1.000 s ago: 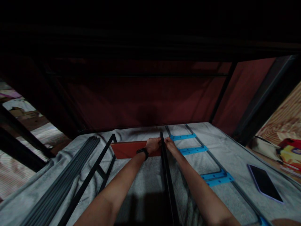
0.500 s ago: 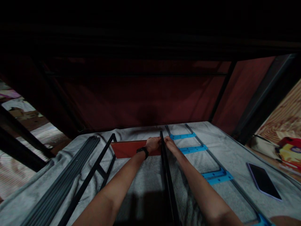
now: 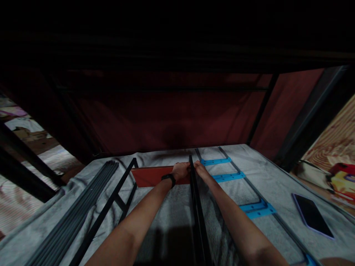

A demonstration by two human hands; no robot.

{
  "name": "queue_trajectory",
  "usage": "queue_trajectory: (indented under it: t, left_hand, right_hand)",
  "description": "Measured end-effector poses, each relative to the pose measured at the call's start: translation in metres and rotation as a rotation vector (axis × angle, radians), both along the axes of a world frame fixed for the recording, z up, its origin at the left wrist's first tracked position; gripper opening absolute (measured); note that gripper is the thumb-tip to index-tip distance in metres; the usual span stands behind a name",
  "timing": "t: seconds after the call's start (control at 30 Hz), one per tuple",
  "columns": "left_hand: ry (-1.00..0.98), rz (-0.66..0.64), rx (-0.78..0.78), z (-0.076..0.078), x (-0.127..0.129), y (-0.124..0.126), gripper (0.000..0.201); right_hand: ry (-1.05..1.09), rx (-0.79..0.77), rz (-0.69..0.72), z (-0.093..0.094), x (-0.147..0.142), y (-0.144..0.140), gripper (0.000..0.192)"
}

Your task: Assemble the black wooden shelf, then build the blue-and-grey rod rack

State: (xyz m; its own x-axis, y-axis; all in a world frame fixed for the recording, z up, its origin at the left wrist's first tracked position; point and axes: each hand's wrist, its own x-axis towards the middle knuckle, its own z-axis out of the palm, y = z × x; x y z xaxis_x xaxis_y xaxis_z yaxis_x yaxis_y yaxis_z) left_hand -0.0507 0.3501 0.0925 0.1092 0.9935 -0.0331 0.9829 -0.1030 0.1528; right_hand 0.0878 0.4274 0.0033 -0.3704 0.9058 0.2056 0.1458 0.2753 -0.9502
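My left hand [image 3: 181, 170] is closed at the right end of a reddish-brown board [image 3: 149, 176], against the inner side of a black metal frame [image 3: 197, 210]. A dark band circles that wrist. On the outer side of the same upright, my right hand [image 3: 200, 169] has its fingers pressed together close to the bar. What the fingertips hold is too small and dark to make out. The board spans from this frame to a second black frame [image 3: 111, 199] on the left.
Several grey tubes [image 3: 80, 207] lie bundled at the left on a grey blanket [image 3: 277, 177]. Blue brackets [image 3: 229, 176] on thin rods lie to the right, with a phone [image 3: 313, 214] beyond them. Dark posts and a red panel [image 3: 166, 114] enclose the space.
Almost nothing has moved. Both hands stay at the same spot on the frame, and the whole view has shifted very slightly.
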Motion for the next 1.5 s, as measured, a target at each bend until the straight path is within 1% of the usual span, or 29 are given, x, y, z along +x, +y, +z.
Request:
queue_trajectory:
  t: [0.1,0.27,0.37,0.47,0.67,0.83,0.9,1.0,1.1,1.23,1.33,1.4,1.47,1.5]
  left_hand:
    - [-0.007,-0.010,0.003,-0.001,0.000,0.000,0.025]
    - [-0.022,-0.045,0.010,0.002,-0.002,-0.001,0.023]
    - [-0.025,-0.080,0.026,0.004,-0.007,-0.002,0.022]
    - [-0.018,-0.086,0.047,0.004,-0.013,-0.005,0.023]
    - [-0.008,-0.071,0.046,0.000,-0.021,-0.013,0.029]
    - [-0.023,-0.085,0.034,0.001,-0.023,-0.013,0.029]
    - [-0.033,-0.090,0.038,0.002,-0.027,-0.015,0.034]
    - [-0.049,-0.086,0.050,0.005,-0.038,-0.023,0.048]
    - [-0.066,-0.070,0.060,0.013,-0.056,-0.037,0.056]
    - [-0.129,0.013,0.106,0.030,-0.096,-0.063,0.055]
    - [-0.254,0.130,0.195,0.042,-0.138,-0.084,0.052]
    - [-0.360,0.191,0.276,0.046,-0.171,-0.101,0.048]
    - [-0.478,0.264,0.356,0.045,-0.205,-0.122,0.044]
    - [-0.527,0.309,0.384,0.042,-0.221,-0.134,0.043]
  right_hand:
    - [-0.027,-0.013,-0.033,0.004,0.000,-0.001,0.031]
    - [-0.058,-0.012,-0.030,0.007,0.006,-0.006,0.032]
    - [-0.093,-0.019,-0.033,0.008,0.007,-0.007,0.029]
    - [-0.137,-0.020,-0.035,0.009,0.006,-0.006,0.026]
    - [-0.207,0.035,-0.069,0.013,0.003,-0.005,0.021]
    - [-0.247,0.065,-0.097,0.017,0.007,-0.009,0.022]
    - [-0.257,0.071,-0.136,0.021,0.009,-0.009,0.023]
    - [-0.254,0.090,-0.186,0.028,0.009,-0.007,0.023]
    - [-0.241,0.126,-0.186,0.036,0.004,-0.008,0.023]
    - [-0.265,0.153,-0.149,0.039,-0.004,-0.016,0.027]
    - [-0.322,0.167,-0.085,0.034,-0.009,-0.025,0.028]
    - [-0.377,0.179,-0.079,0.031,-0.012,-0.030,0.033]
    - [-0.438,0.192,-0.099,0.028,-0.012,-0.034,0.039]
    - [-0.464,0.199,-0.108,0.028,-0.012,-0.035,0.043]
